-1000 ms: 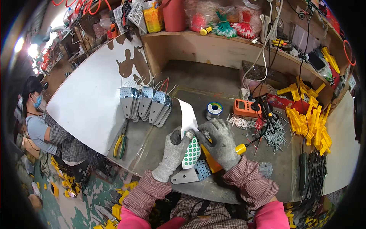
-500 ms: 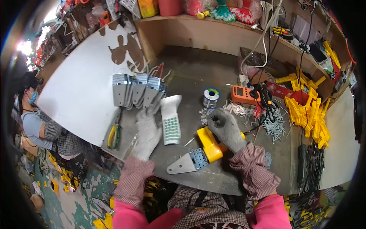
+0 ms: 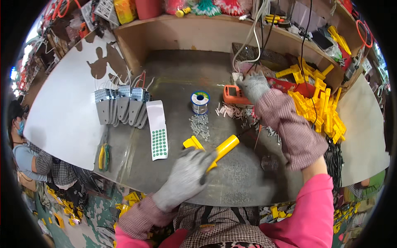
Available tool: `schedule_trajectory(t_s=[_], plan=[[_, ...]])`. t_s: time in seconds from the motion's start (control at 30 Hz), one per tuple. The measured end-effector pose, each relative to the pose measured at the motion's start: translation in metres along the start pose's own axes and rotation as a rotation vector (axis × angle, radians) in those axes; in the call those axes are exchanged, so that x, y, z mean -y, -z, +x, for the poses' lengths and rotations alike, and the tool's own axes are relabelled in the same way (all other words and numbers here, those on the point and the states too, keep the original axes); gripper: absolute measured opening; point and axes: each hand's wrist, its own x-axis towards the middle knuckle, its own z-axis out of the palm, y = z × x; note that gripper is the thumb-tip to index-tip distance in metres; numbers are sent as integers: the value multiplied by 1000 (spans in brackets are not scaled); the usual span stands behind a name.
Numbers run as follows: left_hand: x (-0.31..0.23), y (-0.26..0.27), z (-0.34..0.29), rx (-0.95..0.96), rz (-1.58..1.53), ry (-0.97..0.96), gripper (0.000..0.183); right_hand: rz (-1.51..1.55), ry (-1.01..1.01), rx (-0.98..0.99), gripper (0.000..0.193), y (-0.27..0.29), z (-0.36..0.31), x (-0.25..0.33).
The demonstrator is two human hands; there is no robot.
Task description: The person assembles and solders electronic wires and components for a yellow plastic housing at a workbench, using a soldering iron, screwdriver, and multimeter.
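Note:
My left hand (image 3: 182,180), in a grey glove, is closed around a yellow plastic housing (image 3: 226,148) above the near middle of the bench. Its round end points up and right, and a dark lead runs from near that end. The palm hides the housing's lower part. Up at the right, my gloved right hand (image 3: 254,87) reaches over the orange meter (image 3: 232,94) and covers its right side. Its fingers look stretched forward, near dark and white cables. A solder wire spool (image 3: 199,105) stands left of the meter, with small metal parts (image 3: 199,126) below it.
Grey plates with wired ends (image 3: 120,109) lie in a fanned stack at left, beside a white strip of green round stickers (image 3: 158,132). Pliers (image 3: 104,157) lie near the left edge. Yellow housings (image 3: 320,107) are heaped at right. A person (image 3: 31,153) sits at far left.
My left hand has moved right and now grips the yellow housing. My right hand has left the housing for the meter. The grey plate at the housing is now hidden. The view has shifted.

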Motion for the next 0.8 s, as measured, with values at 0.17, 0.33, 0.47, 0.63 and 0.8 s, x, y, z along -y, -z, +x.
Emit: schedule_trajectory(t_s=[0.17, 0.33, 0.47, 0.63, 0.8], plan=[[14, -47, 35, 244, -37, 244, 47, 284, 150, 385, 34, -33, 46, -12], [13, -52, 37, 228, -74, 255, 41, 561, 102, 290, 39, -49, 20, -34], [17, -52, 38, 286, -28, 289, 43, 482, 138, 314, 41, -35, 26, -29], [18, -53, 45, 309, -18, 259, 49, 390, 66, 326, 40, -21, 23, -25], [15, -57, 51, 254, -3, 239, 43, 97, -25, 323, 44, -10, 25, -24]])
